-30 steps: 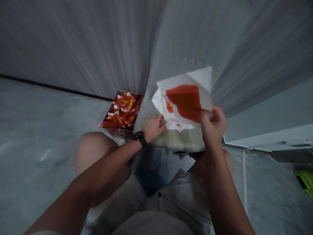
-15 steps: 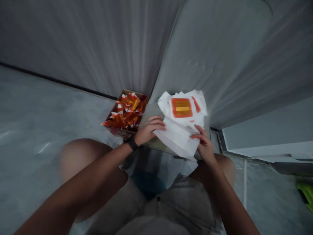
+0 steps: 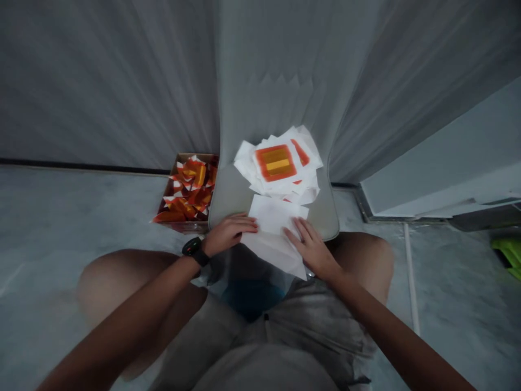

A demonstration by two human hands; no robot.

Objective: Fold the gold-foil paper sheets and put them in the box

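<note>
fingers (image 3: 306, 227) over chair (image 3: 228, 198), grey floor (image 3: 109, 217) below

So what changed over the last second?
The sheet the right hand held raised, orange side showing, has come down to the front of the chair seat, plain white side up. The left hand, off that sheet before, is now on it too. The sheet pile and box of orange-and-white pieces stayed put.
</note>
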